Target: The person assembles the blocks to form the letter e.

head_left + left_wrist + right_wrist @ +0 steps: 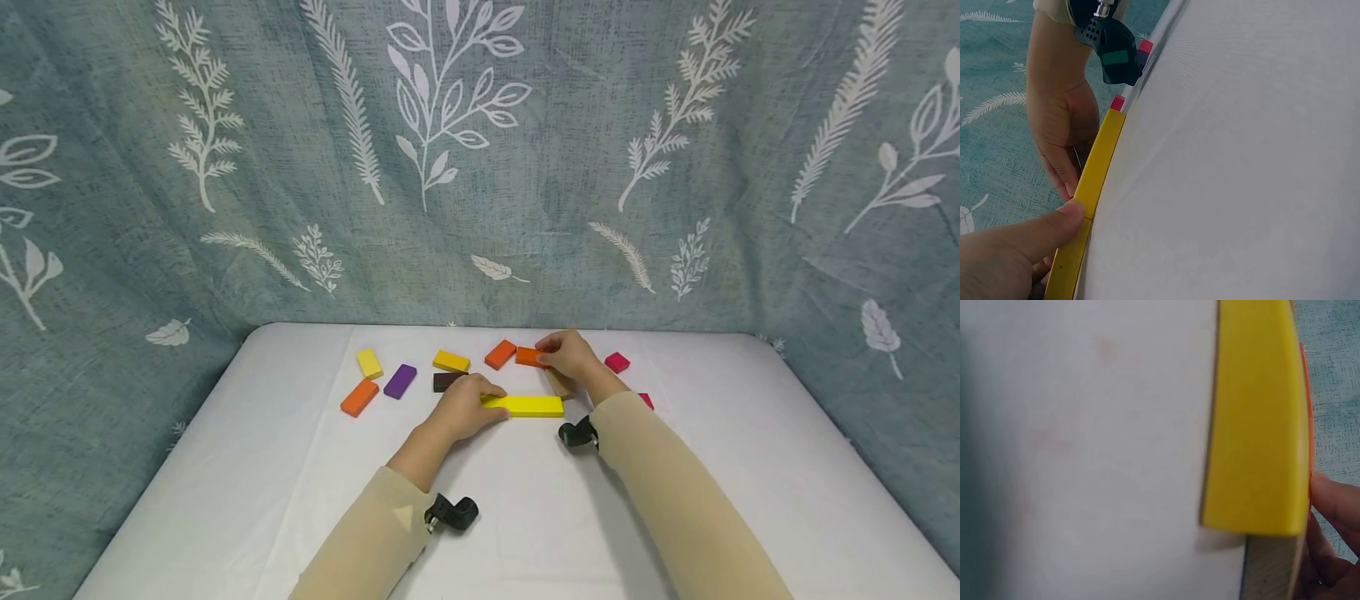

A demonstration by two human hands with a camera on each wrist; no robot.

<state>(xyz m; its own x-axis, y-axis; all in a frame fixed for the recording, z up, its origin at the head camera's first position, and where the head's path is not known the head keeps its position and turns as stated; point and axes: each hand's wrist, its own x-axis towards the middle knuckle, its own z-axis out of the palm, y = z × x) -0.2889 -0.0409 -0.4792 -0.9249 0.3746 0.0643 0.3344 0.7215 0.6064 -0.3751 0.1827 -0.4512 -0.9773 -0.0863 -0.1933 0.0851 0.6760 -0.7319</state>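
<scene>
My left hand [465, 406] pinches a long yellow bar [534, 407] between thumb and fingers near its left end. In the left wrist view a seam by the thumb splits the yellow [1099, 165] into two blocks set end to end. Farther back, my right hand [576, 356] holds an orange block [527, 357] by its right end. Under that hand lies a plain wooden block [558, 383], partly hidden, just behind the yellow bar. A dark brown block [446, 382] lies behind the left hand, which covers part of it.
Along the back lie another orange block [500, 355], a yellow-orange block [452, 361], a purple block [401, 381], a pale yellow block [369, 363] and an orange block [359, 397]. Two red blocks sit at right, one [617, 362] fully visible. A patterned curtain [480, 250] hangs behind the white table [225, 500].
</scene>
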